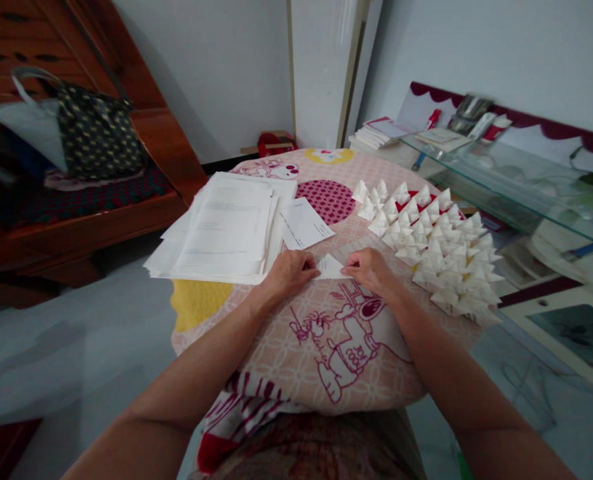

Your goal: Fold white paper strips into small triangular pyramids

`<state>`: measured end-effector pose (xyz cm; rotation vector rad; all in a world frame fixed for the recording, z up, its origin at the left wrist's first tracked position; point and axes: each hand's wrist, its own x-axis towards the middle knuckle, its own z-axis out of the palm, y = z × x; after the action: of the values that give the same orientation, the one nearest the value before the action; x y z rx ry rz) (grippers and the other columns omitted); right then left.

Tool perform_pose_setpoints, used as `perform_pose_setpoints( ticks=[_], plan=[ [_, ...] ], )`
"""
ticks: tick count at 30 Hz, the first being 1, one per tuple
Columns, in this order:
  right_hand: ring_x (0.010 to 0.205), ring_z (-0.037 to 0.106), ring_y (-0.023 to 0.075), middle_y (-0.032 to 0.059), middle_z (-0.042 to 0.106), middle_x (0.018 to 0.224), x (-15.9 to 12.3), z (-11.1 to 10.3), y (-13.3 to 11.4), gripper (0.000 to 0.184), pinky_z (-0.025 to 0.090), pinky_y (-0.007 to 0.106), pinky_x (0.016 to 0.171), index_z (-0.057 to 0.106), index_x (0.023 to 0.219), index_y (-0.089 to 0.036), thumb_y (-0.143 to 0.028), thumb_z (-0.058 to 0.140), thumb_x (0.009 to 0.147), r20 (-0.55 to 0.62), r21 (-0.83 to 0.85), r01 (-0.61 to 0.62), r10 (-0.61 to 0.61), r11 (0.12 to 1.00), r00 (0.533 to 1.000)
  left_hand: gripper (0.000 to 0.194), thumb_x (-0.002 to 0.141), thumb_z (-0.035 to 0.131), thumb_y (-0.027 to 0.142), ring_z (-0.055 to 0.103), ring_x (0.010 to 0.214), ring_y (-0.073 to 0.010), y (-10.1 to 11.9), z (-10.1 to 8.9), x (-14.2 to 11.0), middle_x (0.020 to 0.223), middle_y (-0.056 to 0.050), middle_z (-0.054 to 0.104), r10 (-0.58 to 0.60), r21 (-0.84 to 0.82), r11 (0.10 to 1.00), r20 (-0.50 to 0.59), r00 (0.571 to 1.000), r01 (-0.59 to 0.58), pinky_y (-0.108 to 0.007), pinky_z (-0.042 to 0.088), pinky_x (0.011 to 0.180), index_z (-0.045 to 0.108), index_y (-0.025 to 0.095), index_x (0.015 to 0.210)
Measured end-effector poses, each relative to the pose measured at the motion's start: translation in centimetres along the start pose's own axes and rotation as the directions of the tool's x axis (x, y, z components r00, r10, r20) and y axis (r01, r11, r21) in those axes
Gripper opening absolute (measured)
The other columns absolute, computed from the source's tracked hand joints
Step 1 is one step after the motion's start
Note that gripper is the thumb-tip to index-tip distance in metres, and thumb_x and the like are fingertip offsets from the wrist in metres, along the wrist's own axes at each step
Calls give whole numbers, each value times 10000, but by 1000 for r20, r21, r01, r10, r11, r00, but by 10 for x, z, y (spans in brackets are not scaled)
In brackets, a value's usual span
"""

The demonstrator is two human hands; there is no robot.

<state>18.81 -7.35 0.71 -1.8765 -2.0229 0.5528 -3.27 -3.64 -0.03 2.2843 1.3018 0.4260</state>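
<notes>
In the head view, both hands [329,268] pinch opposite corners of folded paper [329,267].

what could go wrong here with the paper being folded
The small white folded paper sits between the left hand and the right hand, so a slight pull by either might skew its crease. The cluster of pointed white folded paper pieces lies near the right forearm; a sideways sweep could knock some over. The loose stack of printed white sheets has uneven edges beside the left hand and might slide if bumped.
</notes>
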Motion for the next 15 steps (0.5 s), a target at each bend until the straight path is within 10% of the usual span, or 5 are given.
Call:
perform_pose_setpoints(
  ticks=[10,15],
  plan=[
    [637,588,149,37,709,684,0,-1,-3,80,369,255,606,760,723,-150,-201,744,782,-27,-31,-43,42,999,999,21,842,682,172,619,775,-167,-7,6,-3,828,-47,688,154,-33,987,-40,987,-155,-292,478,743,690,159,857],
    [664,620,161,40,718,694,1,-4,1,56,400,256,625,765,723,-156,-207,768,745,-41,-28,-114,112,993,993,255,908,510,60,640,1018,-194,-10,9,-2,1076,-107,697,487,-94,867,-55,872,-490,-336,520,906,715,150,1030]
  ],
)
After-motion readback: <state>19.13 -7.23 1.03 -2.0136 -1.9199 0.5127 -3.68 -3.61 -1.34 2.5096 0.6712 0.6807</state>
